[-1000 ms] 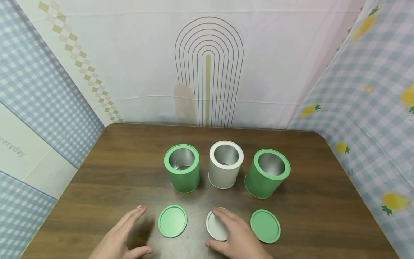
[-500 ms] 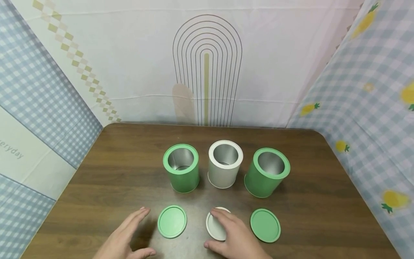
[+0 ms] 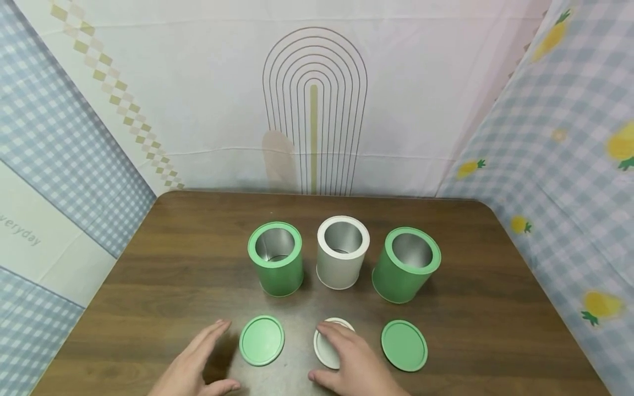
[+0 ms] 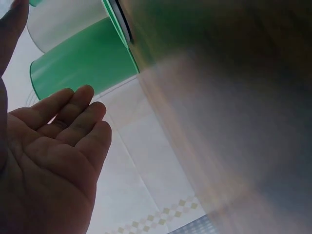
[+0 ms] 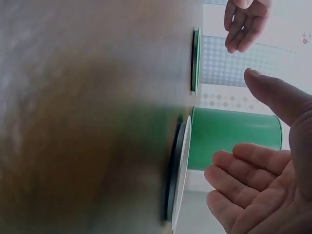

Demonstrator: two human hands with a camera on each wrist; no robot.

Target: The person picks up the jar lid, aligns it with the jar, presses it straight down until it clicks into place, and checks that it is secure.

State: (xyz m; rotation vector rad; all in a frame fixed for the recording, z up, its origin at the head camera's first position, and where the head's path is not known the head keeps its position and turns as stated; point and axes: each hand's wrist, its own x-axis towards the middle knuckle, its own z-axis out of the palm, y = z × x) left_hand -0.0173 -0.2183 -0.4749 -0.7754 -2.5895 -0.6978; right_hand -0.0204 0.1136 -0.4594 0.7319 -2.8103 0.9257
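Note:
My left hand [image 3: 193, 366] is held left of the left green lid [image 3: 262, 340], fingers extended and thumb apart, holding nothing. In the left wrist view its palm [image 4: 48, 161] faces the camera with the fingers slightly bent. My right hand [image 3: 354, 360] hovers over the white lid [image 3: 324, 352] and hides part of it. The right wrist view shows a gap between its fingers [image 5: 231, 185] and that lid. Another green lid [image 3: 404, 345] lies to the right. Behind the lids stand a left green can [image 3: 281, 279], a white can [image 3: 339, 270] and a right green can [image 3: 398, 279], all open-topped.
Everything stands on a brown wooden table [image 3: 163, 264] with rounded far corners. A white patterned cloth [image 3: 213, 99] hangs behind it. Blue checked cloths [image 3: 64, 126] hang along the left side and the right side.
My left hand has shifted slightly right, toward the left green lid. The right hand stays over the white lid. The whole view has drifted a little; lids and cans have not moved.

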